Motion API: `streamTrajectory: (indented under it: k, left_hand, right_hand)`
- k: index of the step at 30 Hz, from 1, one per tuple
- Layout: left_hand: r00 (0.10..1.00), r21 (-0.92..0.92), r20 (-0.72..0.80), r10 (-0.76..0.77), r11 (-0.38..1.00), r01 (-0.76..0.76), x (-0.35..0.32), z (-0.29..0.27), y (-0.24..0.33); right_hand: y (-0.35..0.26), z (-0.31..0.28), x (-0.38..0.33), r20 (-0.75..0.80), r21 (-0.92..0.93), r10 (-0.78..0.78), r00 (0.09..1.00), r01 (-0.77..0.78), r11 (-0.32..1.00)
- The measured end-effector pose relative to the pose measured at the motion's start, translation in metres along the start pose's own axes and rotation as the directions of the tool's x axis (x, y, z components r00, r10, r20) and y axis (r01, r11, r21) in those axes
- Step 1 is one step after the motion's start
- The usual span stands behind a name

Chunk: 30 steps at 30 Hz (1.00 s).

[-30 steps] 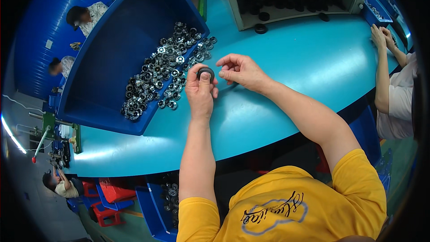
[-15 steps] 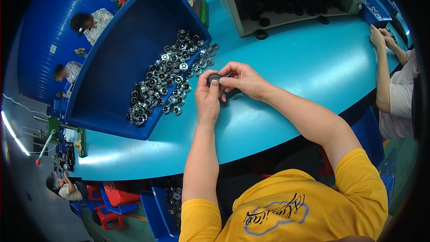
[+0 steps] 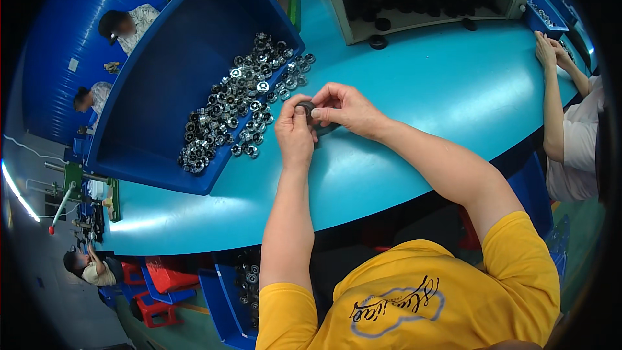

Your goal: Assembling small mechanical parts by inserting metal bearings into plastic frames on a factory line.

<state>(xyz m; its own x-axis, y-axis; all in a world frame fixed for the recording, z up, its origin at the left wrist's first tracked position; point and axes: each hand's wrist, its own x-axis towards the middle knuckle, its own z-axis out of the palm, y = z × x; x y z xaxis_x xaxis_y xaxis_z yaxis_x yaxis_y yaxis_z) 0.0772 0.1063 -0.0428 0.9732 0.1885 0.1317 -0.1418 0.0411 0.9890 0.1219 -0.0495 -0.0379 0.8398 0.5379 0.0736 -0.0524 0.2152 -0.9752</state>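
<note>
Between my two hands is a small round black ring-shaped part, held above the blue-green table. My left hand is closed round it, thumb on top. With thumb and fingers, my right hand pinches the part's right edge. The fingers cover much of it, so its inner detail cannot be made out. To the left of my hands, many shiny round metal parts lie in a tipped blue bin, and some have spilled past its lip onto the table.
A grey box-shaped machine with red and green lights stands at the back, dark round pieces inside and a few black rings before it. At right rest another person's hands. A blue crate of metal parts sits below the table edge.
Both hands have shifted slightly up and to the left with the black part, which is now tilted more. The view has also moved a little. The grip of both hands stays on the part.
</note>
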Motion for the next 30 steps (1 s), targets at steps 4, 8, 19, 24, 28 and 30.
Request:
streamTrajectory:
  k: [4,8,19,24,28,30]
  left_hand:
    - [0.993,-0.043,0.116,0.003,0.999,0.002,-0.002,0.0,0.006]
    - [0.985,0.029,0.173,0.02,0.999,-0.025,-0.007,0.009,0.012]
    - [0.944,0.584,0.223,0.242,0.742,-0.329,-0.011,0.015,-0.001]
    - [0.965,0.366,0.19,0.182,0.899,-0.241,-0.012,0.015,-0.001]
    - [0.969,0.121,0.222,0.113,0.982,-0.142,-0.009,0.009,0.003]
    - [0.979,0.034,0.203,0.034,0.999,-0.041,-0.006,0.006,0.006]
  right_hand:
    - [-0.001,-0.001,0.0,-0.054,0.024,0.055,0.997,-0.054,0.998]
    - [-0.001,-0.017,0.003,0.041,0.149,0.107,0.993,-0.112,0.982]
    - [0.002,-0.008,0.002,-0.19,-0.266,0.044,0.981,-0.094,0.959]
    - [0.006,-0.021,0.004,-0.046,0.066,0.117,0.992,-0.114,0.991]
    - [-0.004,-0.029,0.003,-0.024,0.161,0.17,0.985,-0.164,0.973]
    - [-0.007,-0.029,0.003,-0.048,0.107,0.163,0.985,-0.157,0.982]
